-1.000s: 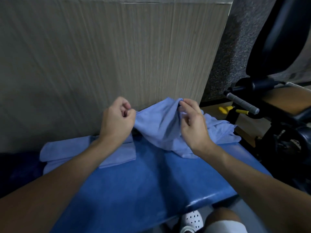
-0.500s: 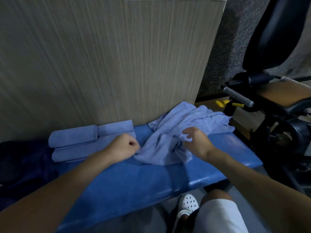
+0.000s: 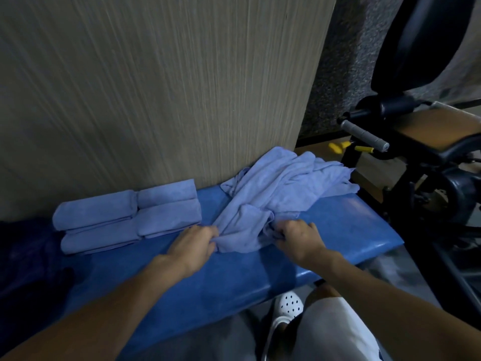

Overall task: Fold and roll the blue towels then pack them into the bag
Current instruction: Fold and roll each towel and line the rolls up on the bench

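Note:
A loose, crumpled blue towel [image 3: 281, 194] lies on the blue padded bench [image 3: 234, 277], spreading from the wall toward the bench's right end. My left hand [image 3: 194, 243] grips its near left corner, and my right hand [image 3: 299, 237] grips the near right part of the same edge, both low on the bench. Several rolled blue towels [image 3: 127, 217] lie side by side in two rows at the left against the wall. A dark blue bag [image 3: 28, 259] sits at the far left, mostly in shadow.
A wood-grain panel [image 3: 156, 87] rises directly behind the bench. Black gym equipment with a grey handle [image 3: 367, 135] and yellow-tipped parts [image 3: 338, 148] stands to the right. My knee and a white perforated shoe [image 3: 289, 307] show below the bench's front edge.
Both hands came down from chest height to the bench, drawing the towel's edge toward me. The towel now lies spread on the bench, and the rolled towels are fully in view.

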`<move>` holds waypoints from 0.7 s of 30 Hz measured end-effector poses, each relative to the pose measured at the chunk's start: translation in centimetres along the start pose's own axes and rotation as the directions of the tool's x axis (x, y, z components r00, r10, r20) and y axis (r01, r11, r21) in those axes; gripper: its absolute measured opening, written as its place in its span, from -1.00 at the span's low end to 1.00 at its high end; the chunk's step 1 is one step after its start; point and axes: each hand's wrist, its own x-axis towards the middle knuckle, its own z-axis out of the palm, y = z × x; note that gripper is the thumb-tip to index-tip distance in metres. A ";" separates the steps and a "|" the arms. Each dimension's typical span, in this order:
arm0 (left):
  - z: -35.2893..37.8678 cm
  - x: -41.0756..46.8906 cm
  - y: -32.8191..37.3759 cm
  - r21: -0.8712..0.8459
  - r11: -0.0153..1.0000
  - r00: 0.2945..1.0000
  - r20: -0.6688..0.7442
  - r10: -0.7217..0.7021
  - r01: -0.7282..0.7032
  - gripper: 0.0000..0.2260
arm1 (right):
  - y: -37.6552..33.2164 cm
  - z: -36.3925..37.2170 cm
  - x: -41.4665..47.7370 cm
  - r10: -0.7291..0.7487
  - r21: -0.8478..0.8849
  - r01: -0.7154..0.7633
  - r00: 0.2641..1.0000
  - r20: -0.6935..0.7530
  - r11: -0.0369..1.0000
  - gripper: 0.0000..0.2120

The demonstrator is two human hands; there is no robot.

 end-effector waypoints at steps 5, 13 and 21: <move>-3.3 -0.9 -0.1 -0.518 0.853 0.982 -0.183 -0.043 -0.059 -0.92 | -1.5 -2.2 0.4 -0.053 0.417 0.123 0.983 -0.175 0.900 -0.64; -13.3 -5.1 0.7 -0.749 0.659 0.949 -0.249 -0.191 -0.063 -0.86 | -7.2 -5.2 -0.4 -0.030 0.597 0.232 0.944 -0.327 0.768 -0.94; -17.4 -11.3 -3.1 -0.555 0.747 0.926 0.141 -0.350 0.367 -0.78 | -12.0 -5.4 -1.3 -0.037 0.606 0.190 0.966 -0.257 0.773 -0.93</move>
